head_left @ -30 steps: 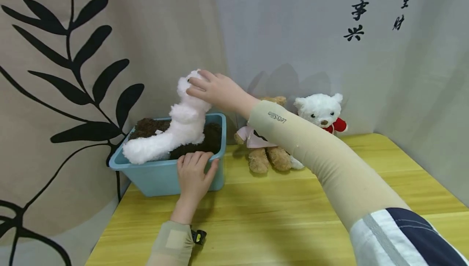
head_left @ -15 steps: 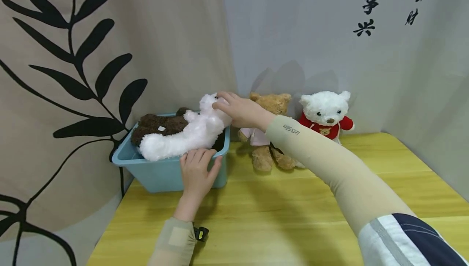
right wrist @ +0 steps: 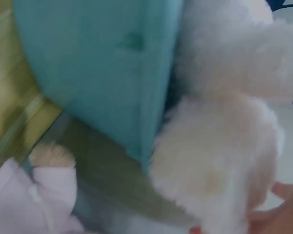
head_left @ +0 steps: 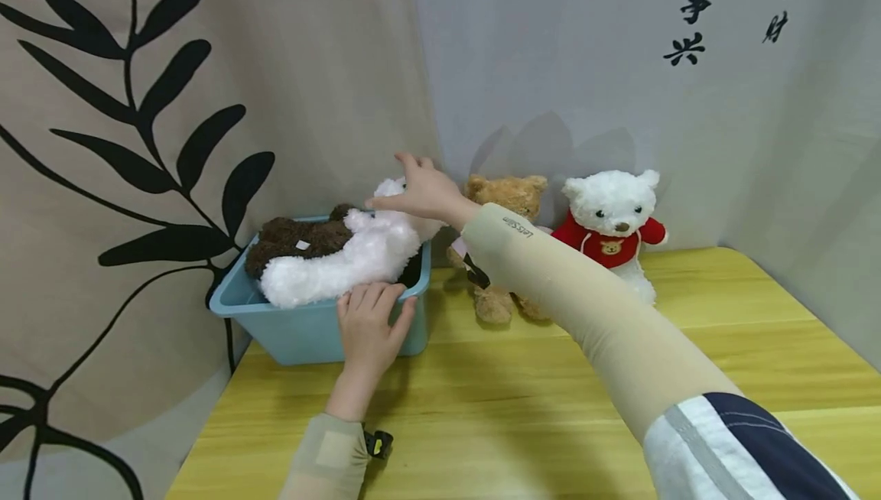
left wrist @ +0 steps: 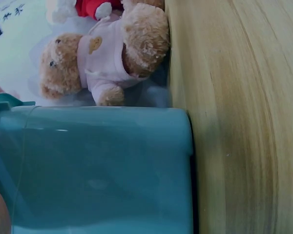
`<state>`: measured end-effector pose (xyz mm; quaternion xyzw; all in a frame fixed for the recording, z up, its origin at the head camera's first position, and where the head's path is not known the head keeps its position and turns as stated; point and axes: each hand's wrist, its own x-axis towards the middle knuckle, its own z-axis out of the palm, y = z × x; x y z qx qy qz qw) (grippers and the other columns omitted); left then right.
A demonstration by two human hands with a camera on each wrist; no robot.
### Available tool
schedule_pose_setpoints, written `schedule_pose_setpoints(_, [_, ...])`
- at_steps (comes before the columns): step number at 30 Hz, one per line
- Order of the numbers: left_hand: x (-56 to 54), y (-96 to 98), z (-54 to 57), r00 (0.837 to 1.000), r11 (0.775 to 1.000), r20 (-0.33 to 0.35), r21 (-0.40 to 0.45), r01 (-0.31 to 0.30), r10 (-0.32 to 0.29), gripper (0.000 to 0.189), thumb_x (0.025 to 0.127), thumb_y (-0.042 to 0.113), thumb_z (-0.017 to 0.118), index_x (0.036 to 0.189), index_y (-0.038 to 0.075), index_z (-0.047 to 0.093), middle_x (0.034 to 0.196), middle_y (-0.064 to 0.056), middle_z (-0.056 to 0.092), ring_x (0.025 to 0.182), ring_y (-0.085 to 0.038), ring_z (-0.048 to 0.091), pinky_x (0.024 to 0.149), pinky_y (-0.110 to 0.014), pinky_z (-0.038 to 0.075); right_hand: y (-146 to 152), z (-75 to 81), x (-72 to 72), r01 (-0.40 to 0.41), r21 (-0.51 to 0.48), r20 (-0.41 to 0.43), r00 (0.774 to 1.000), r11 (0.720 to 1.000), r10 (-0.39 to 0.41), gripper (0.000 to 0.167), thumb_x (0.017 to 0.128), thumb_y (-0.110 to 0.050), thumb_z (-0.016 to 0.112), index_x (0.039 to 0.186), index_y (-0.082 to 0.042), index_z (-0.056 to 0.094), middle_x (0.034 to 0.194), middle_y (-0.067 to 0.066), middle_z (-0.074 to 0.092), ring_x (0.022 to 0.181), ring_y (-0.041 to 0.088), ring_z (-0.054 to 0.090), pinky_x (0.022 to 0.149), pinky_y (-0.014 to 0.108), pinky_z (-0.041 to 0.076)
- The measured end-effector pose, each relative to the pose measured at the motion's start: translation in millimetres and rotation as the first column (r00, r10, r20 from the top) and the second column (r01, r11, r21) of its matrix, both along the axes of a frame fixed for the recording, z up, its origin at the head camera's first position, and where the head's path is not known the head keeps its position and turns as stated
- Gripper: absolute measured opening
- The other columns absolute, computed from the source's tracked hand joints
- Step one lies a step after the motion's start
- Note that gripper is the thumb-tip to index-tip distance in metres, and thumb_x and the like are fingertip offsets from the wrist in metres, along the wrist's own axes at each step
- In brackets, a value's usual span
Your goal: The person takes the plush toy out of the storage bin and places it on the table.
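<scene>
A white plush toy [head_left: 344, 263] lies in a blue plastic bin [head_left: 303, 324], its head end leaning over the bin's right end. Beside it in the bin is a brown plush toy [head_left: 296, 244] with a small white tag. My right hand [head_left: 427, 190] is spread at the white toy's head, thumb and fingers wide apart. In the right wrist view the white fur [right wrist: 219, 151] fills the right half, with fingertips [right wrist: 282, 190] at its lower edge. My left hand [head_left: 372, 324] holds the near rim of the bin, fingers hooked over it.
A tan teddy bear [head_left: 505, 194] in a pink top sits against the wall, partly behind the right forearm. To its right sits a white teddy bear [head_left: 612, 206] in a red hoodie. The bin stands on a yellow wooden table [head_left: 523, 408], with curtains behind.
The white toy came down from upright to lying in the bin, showing the brown toy. My right hand then loosened and spread its fingers. My left hand stayed on the rim.
</scene>
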<state>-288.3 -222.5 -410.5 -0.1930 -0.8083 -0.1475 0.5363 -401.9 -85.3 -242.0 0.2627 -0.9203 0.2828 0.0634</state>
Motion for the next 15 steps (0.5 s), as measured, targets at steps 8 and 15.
schedule_pose_setpoints(8, [0.4, 2.3, -1.4, 1.0, 1.0, 0.001, -0.009, 0.003, -0.003, 0.032, 0.096, 0.043, 0.053, 0.095, 0.014, 0.069, 0.09, -0.004, 0.066, 0.087, -0.028, 0.057, 0.08, -0.048, 0.036, -12.5, 1.6, 4.8, 0.128, 0.169, 0.121, 0.981, 0.977, -0.15, 0.118, 0.072, -0.072, 0.067, 0.157, -0.019, 0.005, 0.154, 0.014, 0.03, 0.124, 0.035, 0.048, 0.09, 0.05, 0.046])
schedule_pose_setpoints(15, [0.8, -0.5, -0.9, 1.0, 1.0, 0.005, 0.003, 0.008, -0.008, 0.033, 0.095, 0.043, 0.054, 0.095, 0.013, 0.069, 0.09, -0.004, 0.066, 0.087, -0.028, 0.057, 0.081, -0.049, 0.036, -13.9, 1.7, 0.1, 0.117, 0.198, 0.144, 0.979, 0.973, -0.147, 0.101, 0.08, -0.067, 0.063, 0.155, -0.014, 0.021, 0.149, 0.006, 0.042, 0.126, 0.028, 0.048, 0.093, 0.043, 0.045])
